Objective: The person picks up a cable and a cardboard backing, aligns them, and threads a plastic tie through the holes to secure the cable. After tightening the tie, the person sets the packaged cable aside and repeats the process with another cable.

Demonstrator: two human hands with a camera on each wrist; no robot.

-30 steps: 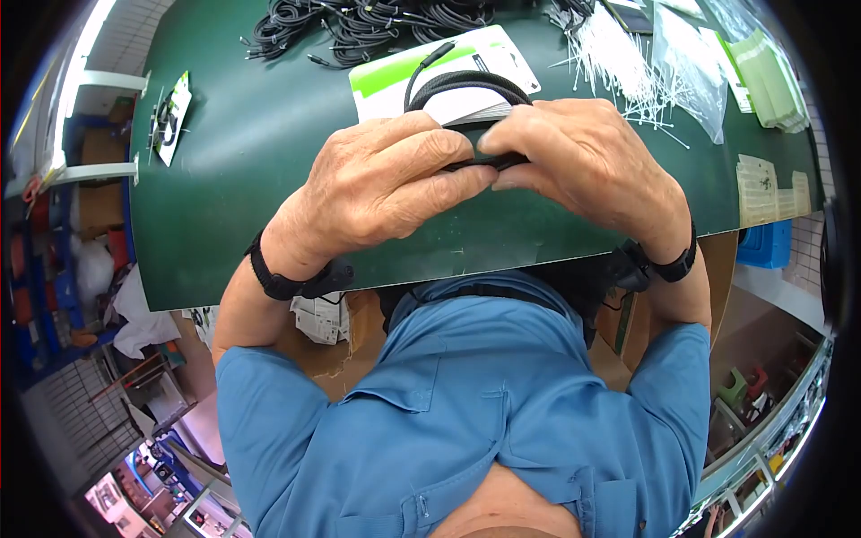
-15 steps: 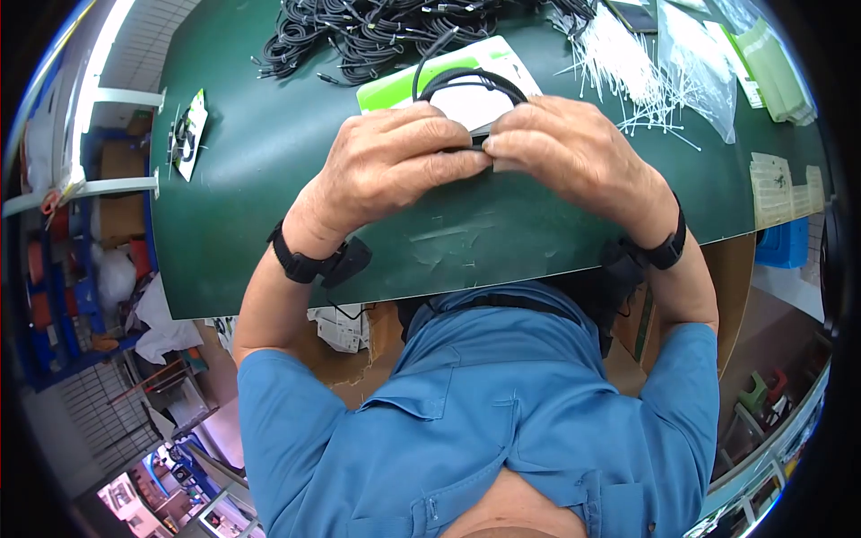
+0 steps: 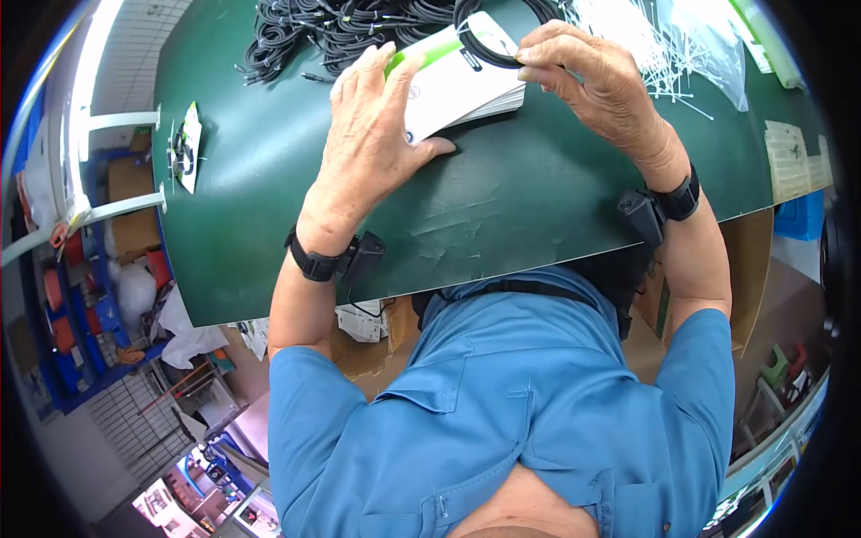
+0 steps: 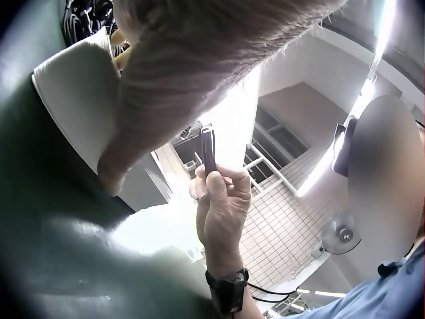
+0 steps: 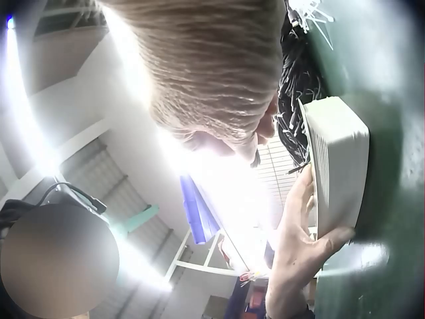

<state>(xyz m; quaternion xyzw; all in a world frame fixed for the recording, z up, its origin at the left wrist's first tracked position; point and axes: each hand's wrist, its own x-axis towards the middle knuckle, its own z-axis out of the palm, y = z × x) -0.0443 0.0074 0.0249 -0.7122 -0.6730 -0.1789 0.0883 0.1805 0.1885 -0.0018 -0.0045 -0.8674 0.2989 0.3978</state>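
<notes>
Between thumb and fingers, my right hand [image 3: 596, 81] pinches a coiled black cable [image 3: 464, 22], raised over the card stack. A connector end dangles from the loop. In the left wrist view the same hand [image 4: 222, 206] holds the dark coil [image 4: 208, 149] edge-on. My left hand [image 3: 372, 130] lies at the left end of a stack of white and green cards [image 3: 453, 85], fingers spread and extended along it, thumb reaching along the near side. The right wrist view shows the left thumb [image 5: 339, 239] against the side of the thick stack [image 5: 342, 159].
Many black cables [image 3: 314, 36] lie heaped at the back left. White cable ties [image 3: 668, 76] and a clear plastic bag [image 3: 717, 58] are at the back right. A carded cable pack [image 3: 186, 148] sits near the left edge. Paper sheets [image 3: 794, 152] lie at the right edge.
Both hands were together on the cable coil. The left hand has left it for the card stack's left end, while the right hand has carried the coil up and right.
</notes>
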